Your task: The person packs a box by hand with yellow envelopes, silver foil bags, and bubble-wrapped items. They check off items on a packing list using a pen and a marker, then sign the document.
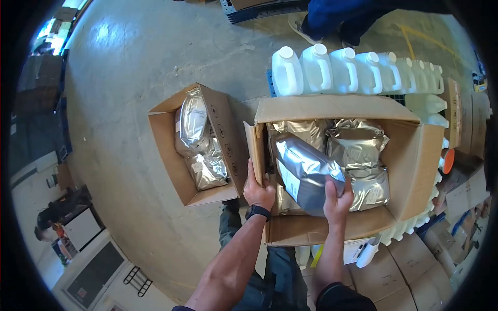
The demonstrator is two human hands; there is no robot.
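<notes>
My right hand (338,201) grips the lower right corner of a silver foil bag (310,168) with a white label. The bag lies tilted over other foil bags (358,147) inside a large open cardboard box (337,108). At the box's left side, my left hand (258,193) is closed around a cardboard flap (254,147), with the thumb inside and the fingers outside. A watch (258,211) is on the left wrist. The undersides of the gripped bag and the right fingers behind it are hidden.
Left on the concrete floor stands a smaller open box (165,140) with several foil bags. Behind the large box is a row of white jugs (316,70). A person's legs (337,23) are at the top. Stacked cartons (381,274) lie at the lower right.
</notes>
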